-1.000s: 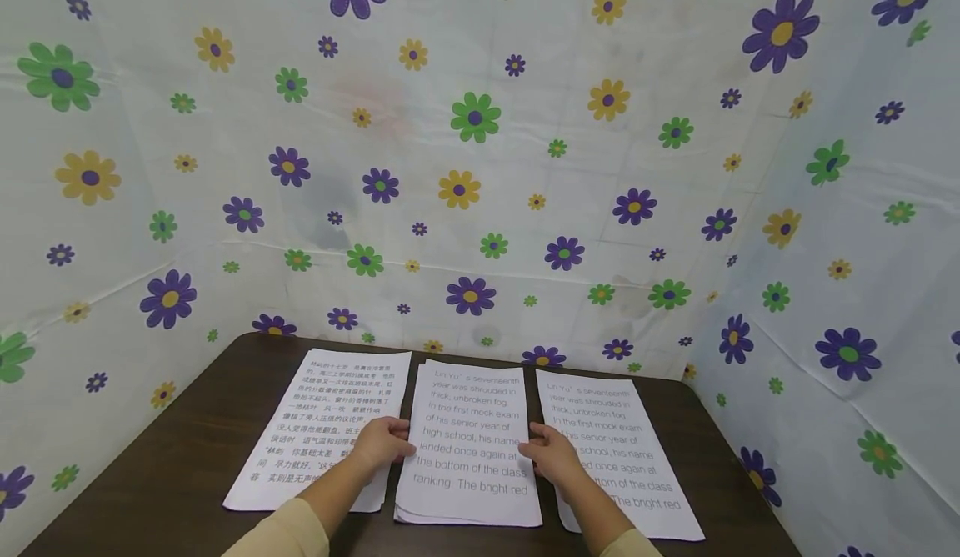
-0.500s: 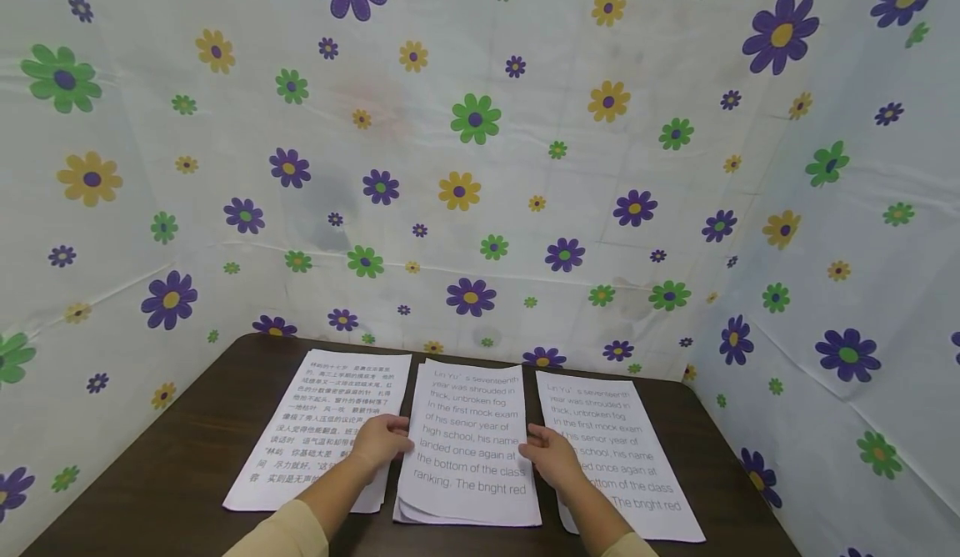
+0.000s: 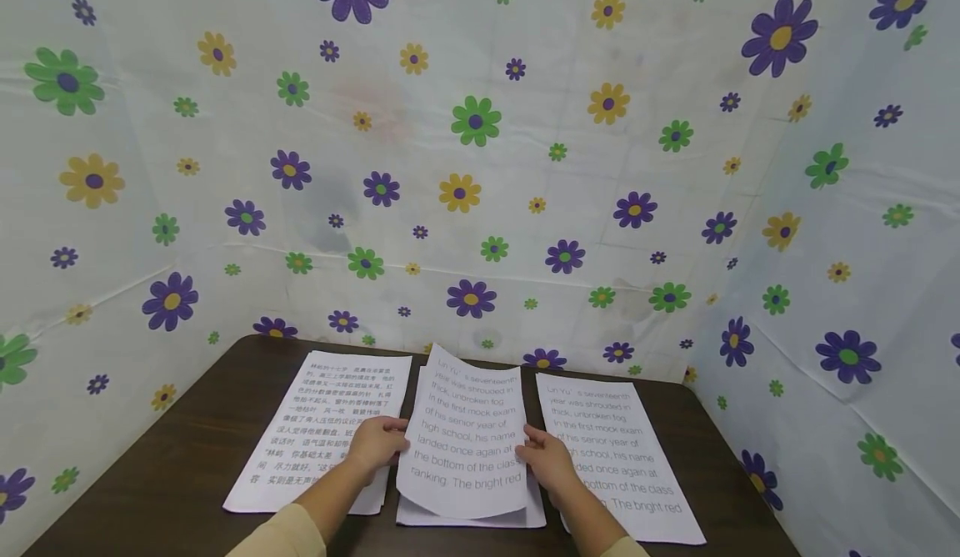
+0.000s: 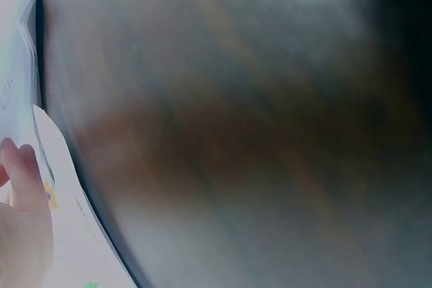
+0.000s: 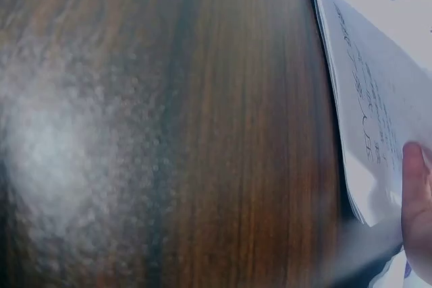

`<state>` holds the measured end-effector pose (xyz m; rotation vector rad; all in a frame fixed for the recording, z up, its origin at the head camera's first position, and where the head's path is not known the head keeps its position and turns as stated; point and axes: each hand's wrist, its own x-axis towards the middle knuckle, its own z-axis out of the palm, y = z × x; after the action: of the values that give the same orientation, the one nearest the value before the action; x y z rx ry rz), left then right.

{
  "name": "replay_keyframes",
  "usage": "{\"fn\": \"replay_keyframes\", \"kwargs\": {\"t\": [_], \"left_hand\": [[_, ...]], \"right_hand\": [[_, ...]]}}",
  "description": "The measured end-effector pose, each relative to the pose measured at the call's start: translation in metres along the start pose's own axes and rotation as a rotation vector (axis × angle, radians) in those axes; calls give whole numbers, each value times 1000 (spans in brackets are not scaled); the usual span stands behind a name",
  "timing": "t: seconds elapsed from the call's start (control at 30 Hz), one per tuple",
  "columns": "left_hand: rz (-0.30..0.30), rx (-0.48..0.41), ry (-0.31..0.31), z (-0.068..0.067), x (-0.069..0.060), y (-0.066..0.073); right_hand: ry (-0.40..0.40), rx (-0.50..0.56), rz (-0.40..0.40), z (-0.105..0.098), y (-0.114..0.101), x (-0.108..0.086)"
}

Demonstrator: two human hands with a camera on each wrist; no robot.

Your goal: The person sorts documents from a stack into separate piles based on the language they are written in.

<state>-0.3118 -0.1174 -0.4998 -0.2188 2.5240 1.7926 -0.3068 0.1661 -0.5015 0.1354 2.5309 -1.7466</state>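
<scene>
We log, largest first, the white curtain printed with purple, green and yellow flowers [image 3: 525, 323], which hangs from ten round to two o'clock behind the work, presumably to screen it off. The dark brown wood-grain table [image 3: 187, 457] spans the lower view around six o'clock. On it we note three stacks side by side, probably spaced so that each can be reached separately: at seven to eight, the white paper stack with Chinese text [image 3: 322, 415]; at five, the white paper stack with English text [image 3: 607, 449]; at six, the plain-edged white paper pile [image 3: 468, 521]. Directly above that pile is the curved white English-printed top paper [image 3: 463, 440], its near edge bowed and far-left corner curled up; we cannot tell whether it is one sheet or several. The bare left hand [image 3: 377, 444] pinches its nine o'clock edge, the bare right hand [image 3: 551, 461] its three o'clock edge, thumbs toward us. We judge the opposed grips keep the limp paper balanced and its text uncovered. The right wrist view shows the right thumb [image 5: 413, 180] against the paper; the left wrist view is largely blurred.
</scene>
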Motion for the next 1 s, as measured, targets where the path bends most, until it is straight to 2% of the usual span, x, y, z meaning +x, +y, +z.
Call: {"fn": "replay_keyframes", "kwargs": {"t": [0.23, 0.5, 0.7, 1.0], "left_hand": [[4, -92, -17, -4, 1, -5], [23, -189, -14, -10, 5, -8], [24, -224, -31, -11, 3, -5], [44, -243, -24, -13, -1, 10]], "right_hand": [[-6, -25, 33, -1, 4, 2], [-13, 66, 43, -6, 2, 1], [16, 90, 59, -8, -1, 1], [53, 130, 15, -18, -16, -3]]}}
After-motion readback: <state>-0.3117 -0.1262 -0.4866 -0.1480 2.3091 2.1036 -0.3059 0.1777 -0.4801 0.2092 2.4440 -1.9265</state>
